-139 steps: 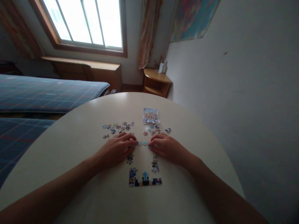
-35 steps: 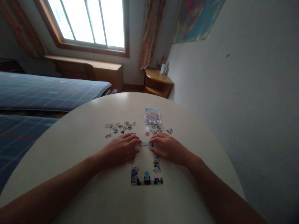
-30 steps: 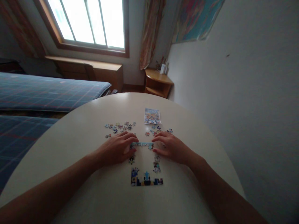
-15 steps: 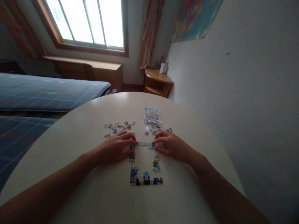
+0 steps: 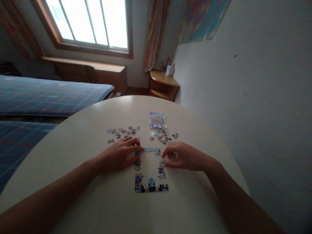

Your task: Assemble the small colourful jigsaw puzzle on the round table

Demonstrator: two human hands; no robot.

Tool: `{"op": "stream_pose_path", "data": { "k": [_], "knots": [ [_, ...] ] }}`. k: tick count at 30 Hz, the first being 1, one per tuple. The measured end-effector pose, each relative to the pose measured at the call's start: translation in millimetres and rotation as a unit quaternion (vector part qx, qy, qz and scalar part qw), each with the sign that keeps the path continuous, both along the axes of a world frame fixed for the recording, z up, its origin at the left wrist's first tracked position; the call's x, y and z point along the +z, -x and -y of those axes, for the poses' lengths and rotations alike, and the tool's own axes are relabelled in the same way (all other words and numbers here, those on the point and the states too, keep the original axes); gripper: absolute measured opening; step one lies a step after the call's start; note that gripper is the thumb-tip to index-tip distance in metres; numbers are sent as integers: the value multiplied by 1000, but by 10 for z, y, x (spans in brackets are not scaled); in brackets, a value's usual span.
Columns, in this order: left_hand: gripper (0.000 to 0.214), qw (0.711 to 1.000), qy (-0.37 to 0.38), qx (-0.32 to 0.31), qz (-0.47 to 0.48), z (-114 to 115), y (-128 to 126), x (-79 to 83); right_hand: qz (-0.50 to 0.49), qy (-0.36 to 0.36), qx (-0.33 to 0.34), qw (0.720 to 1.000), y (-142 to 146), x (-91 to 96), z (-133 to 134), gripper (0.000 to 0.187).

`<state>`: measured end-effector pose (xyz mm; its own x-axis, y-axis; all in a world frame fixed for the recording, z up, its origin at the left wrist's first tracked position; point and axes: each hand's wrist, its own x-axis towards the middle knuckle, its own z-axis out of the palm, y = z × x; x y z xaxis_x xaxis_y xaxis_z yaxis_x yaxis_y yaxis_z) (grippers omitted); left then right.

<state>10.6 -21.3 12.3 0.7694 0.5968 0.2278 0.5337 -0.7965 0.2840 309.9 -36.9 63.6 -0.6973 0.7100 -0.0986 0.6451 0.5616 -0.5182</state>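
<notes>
The right hand (image 5: pixel 183 156) has come off the strip (image 5: pixel 152 150) it was pressing half a second ago and drawn back toward 3 o'clock. The strip now lies bare along most of its length, so it looks set in place with only one hand steadying it. The left hand (image 5: pixel 119 156) stays flat, palm down and fingers stretched side by side, with the fingertips (image 5: pixel 139 149) touching the strip's 9 o'clock end.

The right hand's fingers are curled, thumb near the forefinger. Whether they pinch a small piece I cannot tell; the view is too dim.

The strip lies flat on the surface (image 5: pixel 92 123) at the 12 o'clock side of the half-built frame, its long axis running from 9 to 3 o'clock. Short columns (image 5: pixel 161 170) run down from near its ends toward the bottom row (image 5: pixel 151 188) at 6 o'clock.

Loose pieces (image 5: pixel 123 131) are scattered beyond the hands, with a picture card (image 5: pixel 157 120) at 12 o'clock.
</notes>
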Motion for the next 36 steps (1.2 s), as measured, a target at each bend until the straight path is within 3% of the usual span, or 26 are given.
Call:
{"op": "stream_pose_path", "data": {
  "k": [10,19,36],
  "knots": [
    [34,1000,-11,-3,12,46,-46,35,-7,-13,-4,1000,49,-97,16,10],
    [69,995,27,-89,-35,256,-260,89,5,-14,-4,1000,72,-128,18,10],
    [71,994,27,-100,-35,270,-258,99,6,-96,-33,995,112,-164,-26,9]
  ]
}}
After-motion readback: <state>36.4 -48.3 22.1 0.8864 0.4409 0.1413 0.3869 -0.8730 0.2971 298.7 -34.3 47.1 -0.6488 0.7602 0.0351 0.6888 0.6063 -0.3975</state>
